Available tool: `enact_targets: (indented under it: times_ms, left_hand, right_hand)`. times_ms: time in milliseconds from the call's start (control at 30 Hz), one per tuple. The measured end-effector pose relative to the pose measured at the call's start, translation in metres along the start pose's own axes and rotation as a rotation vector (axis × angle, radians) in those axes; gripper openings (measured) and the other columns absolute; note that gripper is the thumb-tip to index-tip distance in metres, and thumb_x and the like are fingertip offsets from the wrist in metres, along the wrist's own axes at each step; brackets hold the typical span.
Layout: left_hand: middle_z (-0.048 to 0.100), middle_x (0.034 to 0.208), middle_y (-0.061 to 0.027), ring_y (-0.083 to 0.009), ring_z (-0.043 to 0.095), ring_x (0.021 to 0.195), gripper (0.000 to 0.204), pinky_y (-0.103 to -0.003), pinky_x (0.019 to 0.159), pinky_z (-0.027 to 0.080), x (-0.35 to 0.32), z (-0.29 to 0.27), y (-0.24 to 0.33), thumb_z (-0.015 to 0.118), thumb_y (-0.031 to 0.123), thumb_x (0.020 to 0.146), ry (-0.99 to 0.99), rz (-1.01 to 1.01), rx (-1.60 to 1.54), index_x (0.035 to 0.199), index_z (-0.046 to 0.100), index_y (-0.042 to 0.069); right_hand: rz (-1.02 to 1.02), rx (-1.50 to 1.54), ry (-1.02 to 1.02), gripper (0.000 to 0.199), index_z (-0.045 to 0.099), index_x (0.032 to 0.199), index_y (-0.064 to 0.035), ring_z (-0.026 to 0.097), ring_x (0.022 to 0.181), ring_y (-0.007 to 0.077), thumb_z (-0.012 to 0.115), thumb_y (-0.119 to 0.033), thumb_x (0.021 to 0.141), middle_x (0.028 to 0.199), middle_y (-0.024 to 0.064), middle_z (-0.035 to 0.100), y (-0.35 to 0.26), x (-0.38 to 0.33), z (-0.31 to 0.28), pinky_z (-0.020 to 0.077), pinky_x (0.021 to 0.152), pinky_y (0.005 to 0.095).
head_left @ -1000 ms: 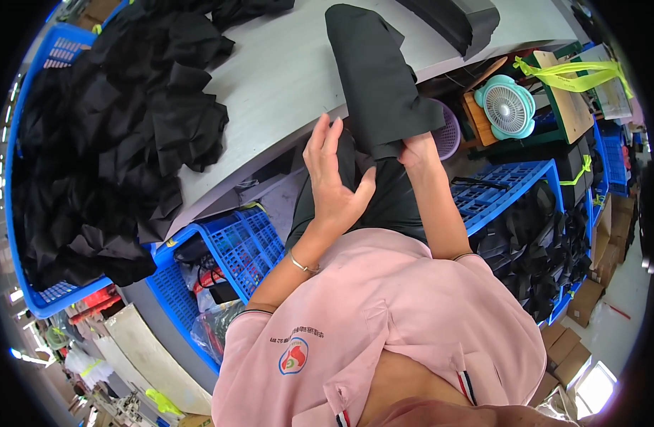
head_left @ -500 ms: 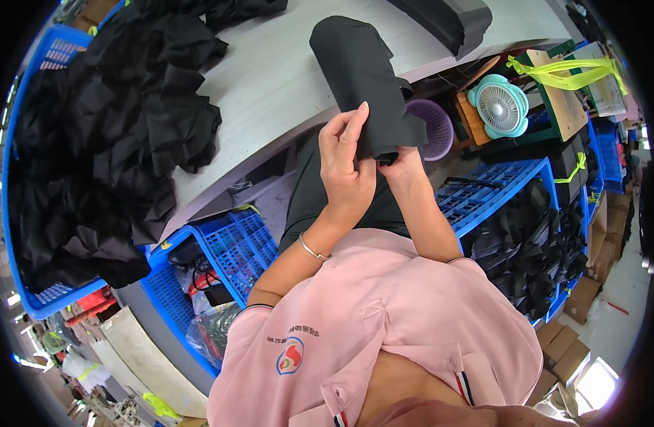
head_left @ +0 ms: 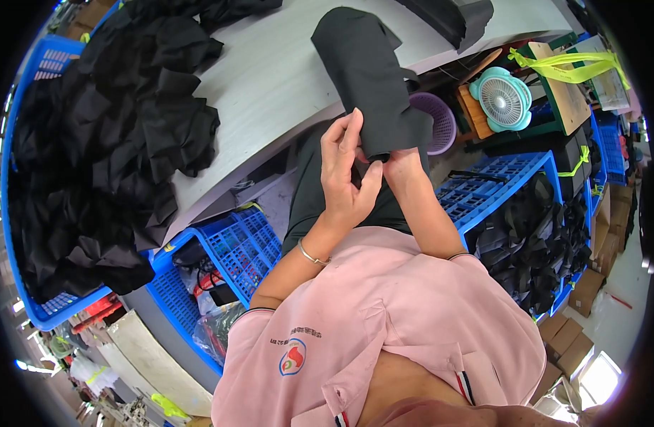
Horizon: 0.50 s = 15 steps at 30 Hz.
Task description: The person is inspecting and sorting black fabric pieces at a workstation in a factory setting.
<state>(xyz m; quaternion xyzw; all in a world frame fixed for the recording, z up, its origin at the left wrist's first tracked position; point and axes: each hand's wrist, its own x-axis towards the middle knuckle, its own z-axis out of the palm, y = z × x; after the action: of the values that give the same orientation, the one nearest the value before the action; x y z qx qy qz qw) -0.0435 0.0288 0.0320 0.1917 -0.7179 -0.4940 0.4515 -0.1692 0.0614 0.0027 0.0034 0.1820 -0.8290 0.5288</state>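
A dark black fabric piece [head_left: 369,85], loosely rolled or folded, stretches from my hands up over the edge of the pale table. Its lower end drapes over my right hand [head_left: 403,165], which holds it from beneath; most of those fingers are hidden by the cloth. Along the left side of the piece lies my left hand [head_left: 347,171], fingers stretched upward and thumb apart. Its fingertips rest against the cloth without closing on it.
Black cloth pieces [head_left: 120,135] overflow a blue crate [head_left: 28,285] onto the table [head_left: 252,85]. More black pieces [head_left: 529,228] fill a crate at right. A purple basket [head_left: 440,121] and a turquoise fan [head_left: 503,99] stand past the table edge. Another blue crate [head_left: 174,292] sits lower left.
My left thumb has moved away from the fingers, opening the left hand. The fabric has tilted and spread slightly wider, its lower end shifting a little right.
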Motion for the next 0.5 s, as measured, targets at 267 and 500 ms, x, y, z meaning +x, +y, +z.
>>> enact_targets:
  times_ms: [267, 500]
  left_hand:
    - [0.072, 0.098, -0.0072, -0.0098, 0.062, 0.077, 0.044, -0.027, 0.077, 0.054, -0.004, -0.012, -0.029, 0.051, -0.001, 0.094, 0.141, -0.318, -0.031, 0.138, 0.056, 0.001]
    - [0.070, 0.095, -0.0053, -0.0102, 0.064, 0.076, 0.028, -0.025, 0.068, 0.055, -0.022, -0.025, -0.095, 0.053, 0.010, 0.100, 0.379, -0.759, -0.608, 0.122, 0.064, -0.002]
  right_hand:
    - [-0.439, -0.428, 0.256, 0.053, 0.047, 0.140, -0.0041, 0.054, 0.124, 0.0224, 0.062, -0.025, 0.095, 0.137, 0.0118, 0.054, 0.021, 0.025, -0.061, 0.0468, 0.103, 0.0373]
    - [-0.155, -1.749, -0.220, 0.046, 0.056, 0.125, 0.0071, 0.051, 0.126, 0.0369, 0.065, -0.010, 0.083, 0.132, 0.0228, 0.056, 0.004, 0.034, -0.002, 0.0387, 0.108, 0.0414]
